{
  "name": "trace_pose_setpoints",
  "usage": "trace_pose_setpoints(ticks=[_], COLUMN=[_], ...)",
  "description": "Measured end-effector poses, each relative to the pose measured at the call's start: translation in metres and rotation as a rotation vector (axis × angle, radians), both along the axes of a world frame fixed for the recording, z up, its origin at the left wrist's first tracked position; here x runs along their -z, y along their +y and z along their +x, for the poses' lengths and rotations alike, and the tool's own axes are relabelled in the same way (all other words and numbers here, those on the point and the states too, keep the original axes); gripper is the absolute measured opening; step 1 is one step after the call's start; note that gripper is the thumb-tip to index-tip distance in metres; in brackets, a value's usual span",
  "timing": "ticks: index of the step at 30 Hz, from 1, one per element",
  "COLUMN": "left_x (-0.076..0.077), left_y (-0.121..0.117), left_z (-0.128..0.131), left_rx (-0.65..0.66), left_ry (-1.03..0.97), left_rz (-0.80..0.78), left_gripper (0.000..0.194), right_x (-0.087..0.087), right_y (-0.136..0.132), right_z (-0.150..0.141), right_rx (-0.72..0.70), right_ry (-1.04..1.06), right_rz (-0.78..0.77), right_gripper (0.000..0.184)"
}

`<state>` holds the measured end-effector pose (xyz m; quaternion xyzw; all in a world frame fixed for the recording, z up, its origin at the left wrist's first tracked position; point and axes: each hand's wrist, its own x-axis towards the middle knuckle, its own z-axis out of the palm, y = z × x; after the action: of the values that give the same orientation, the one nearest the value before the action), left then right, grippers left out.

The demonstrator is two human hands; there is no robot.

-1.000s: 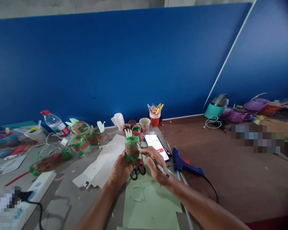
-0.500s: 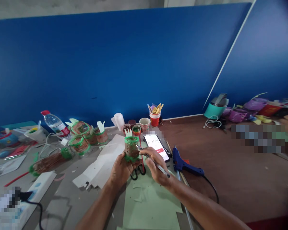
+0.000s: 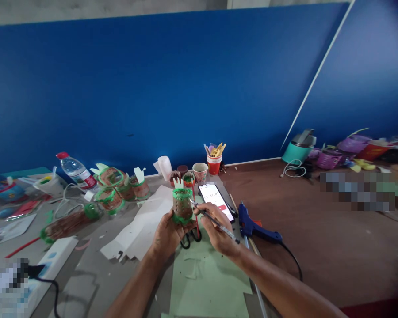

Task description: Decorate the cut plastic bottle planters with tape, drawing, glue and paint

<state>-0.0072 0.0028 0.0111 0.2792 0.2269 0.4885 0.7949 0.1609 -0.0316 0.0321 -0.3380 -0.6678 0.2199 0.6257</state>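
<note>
Cupping the small brown jar with green trim point(image 3: 182, 209) from below, near the middle of the frame, the left hand point(image 3: 166, 233) has its fingers curled round the base, probably so that the wall and rim are exposed while the base is steadied. The right hand point(image 3: 216, 232) pinches a slim pen point(image 3: 223, 227) between thumb and fingers, close to its point, which suggests fine control; the shaft slants to the lower right, and the tip is at the jar's upper right side, though whether it touches cannot be told. Holding the jar upright above the pale green sheet point(image 3: 208, 282) seems to give both hands access at an easy height. Black scissor handles point(image 3: 185, 242) lie just under the jar, limiting a straight descent. The phone point(image 3: 208, 193) lies just beyond the right hand, and the blue glue gun point(image 3: 258, 230) to its right, its cord point(image 3: 295, 258) trailing toward the lower right, so sideways room there looks tight near the wrist. Left of the jar, white paper point(image 3: 141, 223) slants across the table point(image 3: 89, 274), leaving low-lying ground for the left hand. Behind, the paper cup point(image 3: 200, 173) stands near the blue panel point(image 3: 152, 97), which bounds the far edge.
</note>
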Motion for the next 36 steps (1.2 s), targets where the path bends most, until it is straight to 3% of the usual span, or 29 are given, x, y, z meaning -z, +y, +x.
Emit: trace_pose_setpoints(ticks=[36], left_x=[0.003], left_y=[0.0016], left_z=[-0.0013], left_rx=[0.016], left_ry=[-0.002], left_rz=[0.001], left_gripper=[0.029], right_x=[0.0006], right_y=[0.0025], right_z=[-0.0004], right_rx=[0.012], right_ry=[-0.006], right_rz=[-0.009], right_gripper=[0.019])
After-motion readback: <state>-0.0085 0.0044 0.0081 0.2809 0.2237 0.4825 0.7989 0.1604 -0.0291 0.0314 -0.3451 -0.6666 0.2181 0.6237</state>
